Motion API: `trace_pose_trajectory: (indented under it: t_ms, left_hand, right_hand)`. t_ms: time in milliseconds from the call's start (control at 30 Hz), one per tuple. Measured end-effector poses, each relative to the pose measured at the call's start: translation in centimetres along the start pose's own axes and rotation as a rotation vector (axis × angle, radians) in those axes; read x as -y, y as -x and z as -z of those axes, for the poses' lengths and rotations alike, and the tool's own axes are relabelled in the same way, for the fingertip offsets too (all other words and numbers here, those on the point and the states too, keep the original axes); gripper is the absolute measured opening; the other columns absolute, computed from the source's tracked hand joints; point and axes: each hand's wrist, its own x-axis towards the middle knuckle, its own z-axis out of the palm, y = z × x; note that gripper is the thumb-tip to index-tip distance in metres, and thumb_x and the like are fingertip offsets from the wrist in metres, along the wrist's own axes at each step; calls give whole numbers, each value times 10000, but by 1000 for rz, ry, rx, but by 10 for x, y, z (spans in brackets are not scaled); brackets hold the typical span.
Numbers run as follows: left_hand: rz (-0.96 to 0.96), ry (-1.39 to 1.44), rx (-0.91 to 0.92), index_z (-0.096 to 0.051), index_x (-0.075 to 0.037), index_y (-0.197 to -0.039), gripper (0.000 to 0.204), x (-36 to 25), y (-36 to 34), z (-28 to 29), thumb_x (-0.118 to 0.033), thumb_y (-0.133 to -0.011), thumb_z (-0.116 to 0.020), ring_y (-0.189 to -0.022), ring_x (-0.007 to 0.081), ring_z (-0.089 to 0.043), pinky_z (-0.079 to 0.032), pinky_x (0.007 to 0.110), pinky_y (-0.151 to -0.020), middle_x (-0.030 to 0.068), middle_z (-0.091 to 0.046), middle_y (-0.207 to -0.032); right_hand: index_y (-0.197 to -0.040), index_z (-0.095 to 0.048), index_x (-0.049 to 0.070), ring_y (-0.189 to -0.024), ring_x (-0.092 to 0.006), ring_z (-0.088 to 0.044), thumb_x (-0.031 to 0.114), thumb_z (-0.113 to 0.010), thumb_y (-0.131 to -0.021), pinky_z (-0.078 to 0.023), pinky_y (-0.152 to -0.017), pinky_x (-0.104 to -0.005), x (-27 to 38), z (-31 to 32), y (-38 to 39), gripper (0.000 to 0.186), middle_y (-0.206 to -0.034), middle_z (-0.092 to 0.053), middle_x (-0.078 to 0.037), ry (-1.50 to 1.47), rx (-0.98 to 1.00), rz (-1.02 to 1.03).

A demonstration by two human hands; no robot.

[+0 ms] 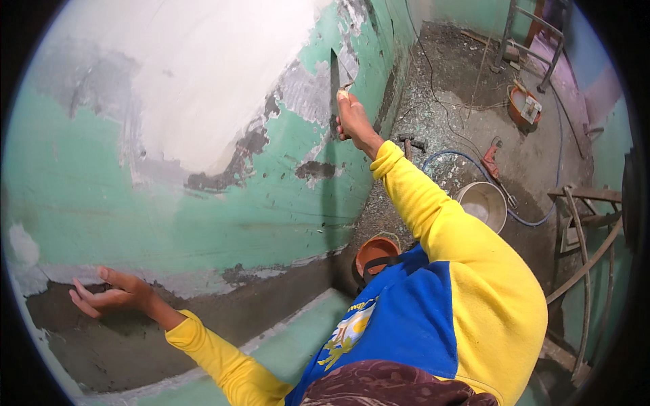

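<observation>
Trowel (344, 74) — or a similar thin-bladed tool, since we cannot tell its exact kind — sits in our right hand (353, 120), with the fingers curled firmly around its handle. The blade reaches out past the thumb side of the fist, pointing away from our body and up along the wall (203, 227). Most of the handle is hidden inside the grip, and we cannot tell whether the blade touches the plaster or stands just off it. A dark, narrow shadow (330, 203) falls on the wall beside the tool and runs down below the fist.

Our left hand (112, 294) is well apart from the trowel, near the bottom of the wall. Its grip is released, the fingers spread and slightly bent, in front of a dark grey band.

The wall we face is green, with a large white patch (210, 74) and rough grey edges around it. We wear yellow sleeves (467, 233) and a blue front.

Beyond our right arm, a pale bucket (484, 195) stands on the gritty floor (433, 95), with a red power tool (490, 161) and a blue hose (525, 222) near it. A hammer (413, 143) lies close to the right forearm. One orange bucket (374, 252) is just beside our body; another (525, 123) stands farther off, near a ladder (508, 34).
</observation>
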Motion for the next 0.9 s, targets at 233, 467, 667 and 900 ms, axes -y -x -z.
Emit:
trace_pose_trajectory:
  t_ms: [233, 467, 667, 900]
  left_hand:
    - [-12, -161, 5, -573, -32, -1352, 566, 0, 5, -6, -506, -1063, -470, -1341, 339, -431, -381, 473, -1096, 163, -465, -1421]
    - [-83, -292, 1, -585, -98, -1369, 555, 6, 6, -11, -537, -1073, -418, -1352, 326, -453, -398, 498, -1076, 124, -477, -1438]
    - [1, -371, 82, -569, -134, -1396, 548, 0, 15, -15, -532, -1090, -352, -1394, 266, -393, -335, 491, -1090, 58, -420, -1483]
    - [-33, -388, 70, -575, -155, -1388, 542, 1, 12, -19, -540, -1090, -337, -1342, 247, -436, -368, 470, -1059, 34, -428, -1473]
  right_hand:
    - [-1374, -460, 86, -519, -181, -567, 468, -379, -1078, -469, -443, -358, -32, -4, 19, 490, -749, -577, -84, 199, -32, 66]
    - [-1414, -416, 97, -439, -156, -533, 478, -371, -1084, -449, -393, -313, -64, -1, 26, 506, -665, -518, -46, 316, -49, 170]
    - [-1429, -407, 60, -497, -275, -641, 410, -382, -1083, -498, -426, -411, -2, 20, 23, 493, -708, -642, -179, 206, 25, -52]
    - [-1429, -392, 59, -442, -255, -598, 441, -392, -1079, -489, -405, -407, 3, 28, 2, 518, -676, -604, -149, 174, 1, -35]
